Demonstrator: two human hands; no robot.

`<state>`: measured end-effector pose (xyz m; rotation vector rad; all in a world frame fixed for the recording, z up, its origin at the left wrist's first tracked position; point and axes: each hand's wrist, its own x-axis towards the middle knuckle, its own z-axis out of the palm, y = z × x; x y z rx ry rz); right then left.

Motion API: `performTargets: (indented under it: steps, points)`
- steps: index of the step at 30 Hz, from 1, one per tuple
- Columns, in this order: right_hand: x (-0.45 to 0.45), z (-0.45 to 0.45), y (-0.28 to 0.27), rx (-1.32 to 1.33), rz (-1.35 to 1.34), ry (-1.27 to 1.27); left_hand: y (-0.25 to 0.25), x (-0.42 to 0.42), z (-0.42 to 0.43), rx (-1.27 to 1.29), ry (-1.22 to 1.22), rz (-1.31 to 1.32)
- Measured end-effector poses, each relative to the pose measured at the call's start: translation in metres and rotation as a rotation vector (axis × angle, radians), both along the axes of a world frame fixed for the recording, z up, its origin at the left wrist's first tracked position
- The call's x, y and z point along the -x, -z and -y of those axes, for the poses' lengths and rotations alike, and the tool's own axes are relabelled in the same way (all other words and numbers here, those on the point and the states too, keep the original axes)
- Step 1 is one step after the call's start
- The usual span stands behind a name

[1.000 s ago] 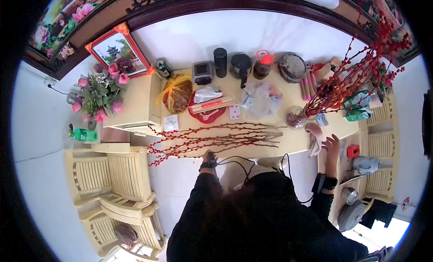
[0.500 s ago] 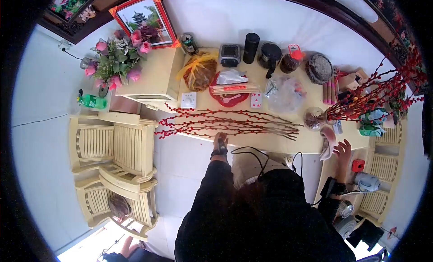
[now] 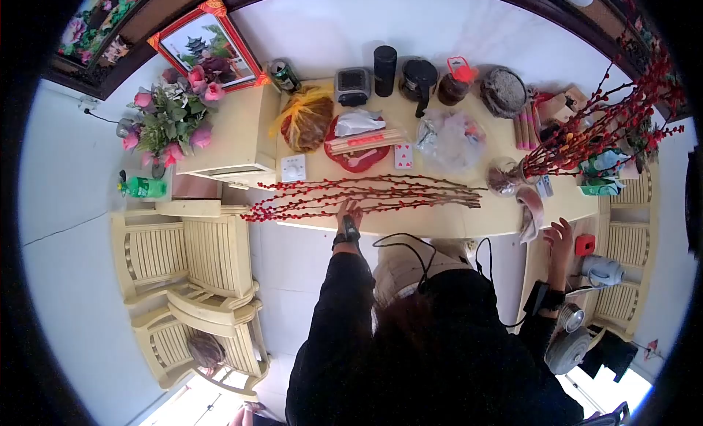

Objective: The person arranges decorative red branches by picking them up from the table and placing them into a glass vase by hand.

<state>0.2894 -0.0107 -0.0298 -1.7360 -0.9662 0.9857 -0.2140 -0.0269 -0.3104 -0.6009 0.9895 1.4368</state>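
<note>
- In the head view, found the loose berry branches (image 3: 421,201) lying lengthwise across the centre of the frame on the pale table (image 3: 410,224), berried tips toward the left, bare ends toward the right.
- Saw the left hand (image 3: 349,216) just below frame centre, fingers at the lowest stems; could not tell whether closed around any or merely resting against them.
- Compared with half a second earlier, noted the left hand farther in from the table's near edge, and the branches in a narrower bundle, especially at the right ends.
- Judged that helpful to the work in hand: closer stems, probably easier to manage as one bunch.
- Saw the right hand (image 3: 559,237) at the right of the frame, fingers spread, holding nothing visible, near the pink cloth (image 3: 530,213); noted little change there.
- Noted the glass vase (image 3: 505,178) just beside the bare ends, with upright berry branches (image 3: 586,136) leaning toward the upper right.
- Saw the red tray (image 3: 340,161) and a playing card (image 3: 403,156) above the bundle.
</note>
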Motion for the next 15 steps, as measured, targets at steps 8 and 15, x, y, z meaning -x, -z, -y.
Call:
performTargets:
  steps: [8,15]
  points:
    - [-0.001,0.002,0.003,0.009,-0.009,0.007,-0.033,-0.017,-0.017,0.189,-0.027,-0.314]
    - [0.002,-0.006,0.012,0.017,-0.011,-0.051,-0.022,-0.019,-0.018,0.157,0.045,-0.221]
